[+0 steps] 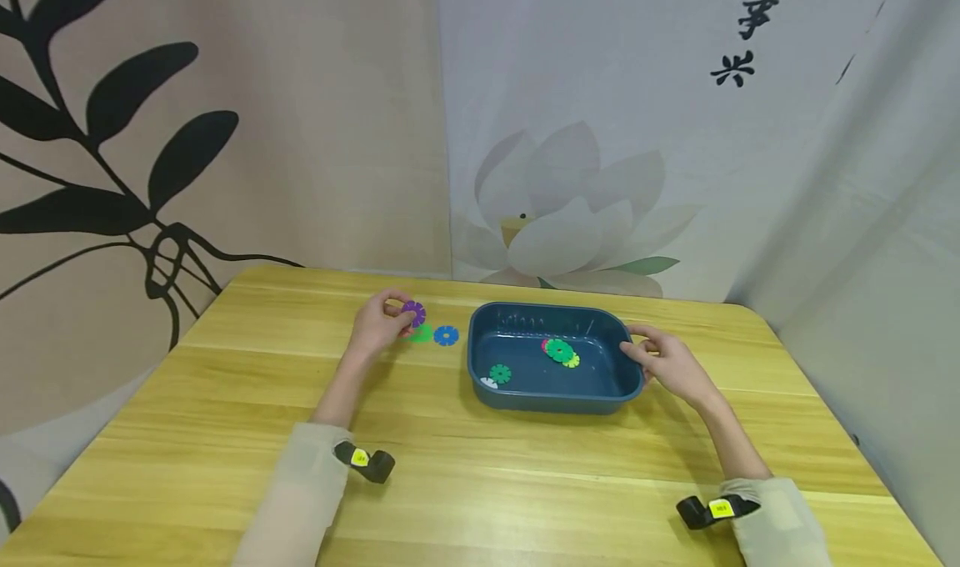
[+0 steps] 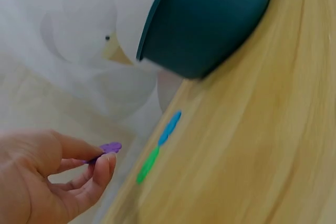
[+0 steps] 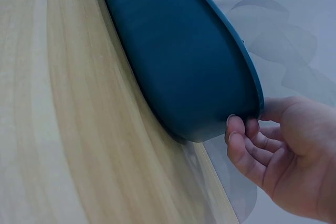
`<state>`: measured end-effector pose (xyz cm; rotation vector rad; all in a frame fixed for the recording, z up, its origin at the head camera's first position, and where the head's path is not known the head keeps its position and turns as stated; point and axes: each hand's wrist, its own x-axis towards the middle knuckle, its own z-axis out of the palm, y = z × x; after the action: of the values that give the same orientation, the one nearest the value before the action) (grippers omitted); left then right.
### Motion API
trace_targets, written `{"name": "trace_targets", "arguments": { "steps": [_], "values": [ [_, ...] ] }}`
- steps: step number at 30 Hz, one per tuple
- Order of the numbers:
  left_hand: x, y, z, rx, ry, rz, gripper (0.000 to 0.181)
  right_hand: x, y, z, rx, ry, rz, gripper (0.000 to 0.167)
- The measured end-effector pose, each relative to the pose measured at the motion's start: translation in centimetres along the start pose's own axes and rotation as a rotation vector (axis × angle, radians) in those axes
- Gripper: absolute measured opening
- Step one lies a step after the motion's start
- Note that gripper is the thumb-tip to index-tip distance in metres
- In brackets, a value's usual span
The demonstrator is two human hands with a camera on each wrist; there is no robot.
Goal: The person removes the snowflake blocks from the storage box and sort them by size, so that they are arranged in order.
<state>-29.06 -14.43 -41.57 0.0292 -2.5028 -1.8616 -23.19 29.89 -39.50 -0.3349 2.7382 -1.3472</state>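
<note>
Between thumb and fingers my left hand [image 1: 381, 325] pinches a purple notched plastic disc [image 1: 415, 313], held a little above the table. Below it lie a green disc [image 1: 422, 333] and a blue disc [image 1: 446, 335], with a reddish bit partly hidden by the hand. My right hand [image 1: 667, 365] grips the right rim of a dark blue rectangular basin [image 1: 555, 402], thumb over the edge and fingers underneath it outside. Inside the basin lie a green disc [image 1: 558, 350] overlapping a yellow disc [image 1: 572, 361] and a pink one, and another green disc [image 1: 500, 373] beside a white disc [image 1: 489, 382].
The basin stands on a wooden table [image 1: 487, 484], right of the discs. Behind the table hangs a printed curtain [image 1: 337, 133] with leaves and a lotus. Each wrist wears a black strap with a small camera [image 1: 378, 467].
</note>
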Motion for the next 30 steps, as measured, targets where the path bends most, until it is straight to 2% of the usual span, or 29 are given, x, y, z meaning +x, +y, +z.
{"name": "trace_targets", "arguments": {
  "steps": [5,10,15,24,30],
  "values": [
    [0.1,-1.2,-1.6,0.061,0.028,-0.031,0.03,0.5,1.8,0.0,-0.002,0.005,-0.002,0.053],
    [0.1,-1.8,-2.3,0.083,0.024,-0.058,0.032,0.7,2.2,0.0,0.0,0.004,-0.008,0.054],
    [0.1,-2.4,-2.4,0.124,0.013,-0.055,0.032,0.6,2.1,0.0,-0.01,0.007,0.0,0.054],
    [-0.2,-2.4,-2.1,0.296,0.036,-0.027,0.033,0.6,1.9,0.1,-0.009,0.005,-0.013,0.056],
    [0.0,-2.7,-1.9,0.347,0.04,-0.032,0.032,0.6,2.0,0.1,-0.011,0.003,-0.012,0.057]
  ]
}}
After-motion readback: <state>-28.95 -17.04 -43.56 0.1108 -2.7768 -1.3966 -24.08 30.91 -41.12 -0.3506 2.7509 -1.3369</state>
